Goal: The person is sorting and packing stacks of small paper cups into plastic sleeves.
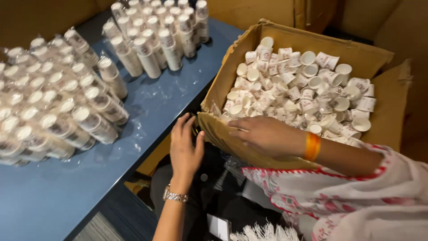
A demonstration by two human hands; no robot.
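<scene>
A cardboard box (232,67) on the right is filled with several loose small white paper cups (303,93). My left hand (185,145), with a metal watch on the wrist, reaches down between the blue table and the box's near flap, fingers spread and touching something dark there that I cannot make out. My right hand (263,134), with an orange bangle on the wrist, lies palm down over the box's near flap (214,129), next to the cups. It holds nothing that I can see.
On the blue table (147,120) lie several plastic-wrapped sleeves of stacked cups (58,102) at the left, and more sleeves (156,35) at the back. Brown cardboard stands behind the box. A dark object and clear plastic lie below the hands.
</scene>
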